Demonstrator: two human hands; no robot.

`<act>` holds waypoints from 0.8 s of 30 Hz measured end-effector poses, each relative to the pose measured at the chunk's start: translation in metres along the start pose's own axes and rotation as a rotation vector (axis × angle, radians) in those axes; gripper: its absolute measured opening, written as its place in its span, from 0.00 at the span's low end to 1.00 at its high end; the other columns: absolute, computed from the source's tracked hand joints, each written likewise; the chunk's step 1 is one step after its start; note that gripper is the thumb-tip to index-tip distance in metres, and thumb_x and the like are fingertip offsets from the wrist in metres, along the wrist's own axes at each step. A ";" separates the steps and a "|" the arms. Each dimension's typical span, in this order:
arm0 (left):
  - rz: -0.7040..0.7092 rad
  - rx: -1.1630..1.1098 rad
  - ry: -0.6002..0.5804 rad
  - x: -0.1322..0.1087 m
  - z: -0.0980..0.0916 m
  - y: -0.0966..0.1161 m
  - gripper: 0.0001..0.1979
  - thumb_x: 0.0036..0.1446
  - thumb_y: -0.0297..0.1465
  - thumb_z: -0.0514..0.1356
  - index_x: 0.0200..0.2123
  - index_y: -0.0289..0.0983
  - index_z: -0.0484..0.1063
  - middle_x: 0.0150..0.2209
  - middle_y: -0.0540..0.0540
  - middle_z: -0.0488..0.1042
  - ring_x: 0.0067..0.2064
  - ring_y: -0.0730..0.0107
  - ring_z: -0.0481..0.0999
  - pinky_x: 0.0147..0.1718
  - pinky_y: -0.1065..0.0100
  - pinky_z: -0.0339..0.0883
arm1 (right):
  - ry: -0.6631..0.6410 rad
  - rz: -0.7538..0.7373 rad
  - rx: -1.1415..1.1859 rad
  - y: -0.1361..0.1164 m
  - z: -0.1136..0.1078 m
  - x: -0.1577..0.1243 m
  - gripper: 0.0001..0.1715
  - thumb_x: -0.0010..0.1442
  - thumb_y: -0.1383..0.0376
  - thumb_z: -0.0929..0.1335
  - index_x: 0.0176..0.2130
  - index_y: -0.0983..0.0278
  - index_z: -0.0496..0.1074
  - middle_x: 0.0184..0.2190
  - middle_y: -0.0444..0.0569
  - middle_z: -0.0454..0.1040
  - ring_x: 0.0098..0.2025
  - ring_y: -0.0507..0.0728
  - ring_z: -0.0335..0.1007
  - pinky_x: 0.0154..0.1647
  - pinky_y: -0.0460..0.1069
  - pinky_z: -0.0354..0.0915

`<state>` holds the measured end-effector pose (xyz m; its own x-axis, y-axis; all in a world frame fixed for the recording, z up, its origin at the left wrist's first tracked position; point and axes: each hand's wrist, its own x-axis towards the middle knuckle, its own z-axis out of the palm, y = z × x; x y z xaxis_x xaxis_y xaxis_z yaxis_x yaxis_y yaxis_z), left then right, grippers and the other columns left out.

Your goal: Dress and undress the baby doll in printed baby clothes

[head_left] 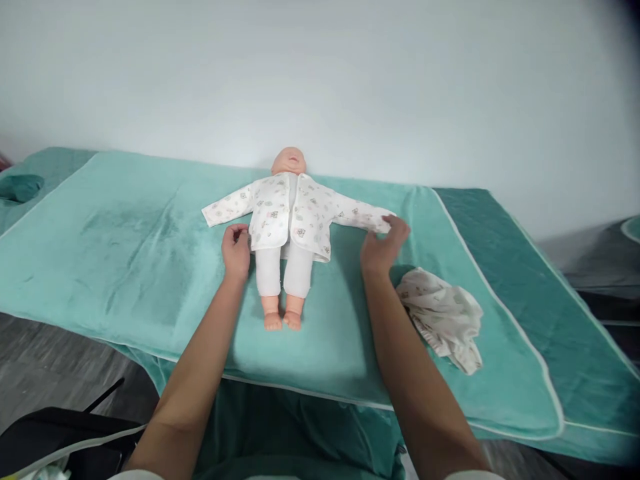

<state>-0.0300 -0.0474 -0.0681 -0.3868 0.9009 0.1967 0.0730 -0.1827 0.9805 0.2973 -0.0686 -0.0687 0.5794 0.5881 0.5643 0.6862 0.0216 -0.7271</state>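
A baby doll [271, 273] lies on its back, head toward the wall, its legs in white. It wears a white printed baby jacket [313, 210], whose front hangs open down the middle with both sleeves spread wide. At the end of the sleeve on the right, my right hand [385, 245] has its thumb and fingers around the cuff. My left hand [236, 253] rests beside the jacket's lower edge on the left, fingers curled in; whatever may be between them is hidden.
A crumpled white printed garment [440, 317] lies right of my right forearm. Under everything is a green padded cover [150, 267] with pale piping, spread over a long bed against a white wall [320, 80]. A black chair [60, 433] stands at the lower left.
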 end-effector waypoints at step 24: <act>0.213 0.174 -0.323 -0.119 -0.069 0.035 0.07 0.66 0.33 0.61 0.45 0.40 0.77 0.46 0.44 0.76 0.48 0.64 0.76 0.50 0.61 0.71 | -0.401 0.239 -0.109 -0.036 -0.188 -0.107 0.28 0.54 0.50 0.71 0.50 0.59 0.76 0.45 0.56 0.79 0.40 0.66 0.78 0.48 0.65 0.72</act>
<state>-0.0454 -0.1878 -0.0577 -0.0409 0.9324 0.3590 0.2847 -0.3335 0.8987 0.2931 -0.2846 -0.0289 0.5260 0.8322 0.1754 0.6090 -0.2246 -0.7607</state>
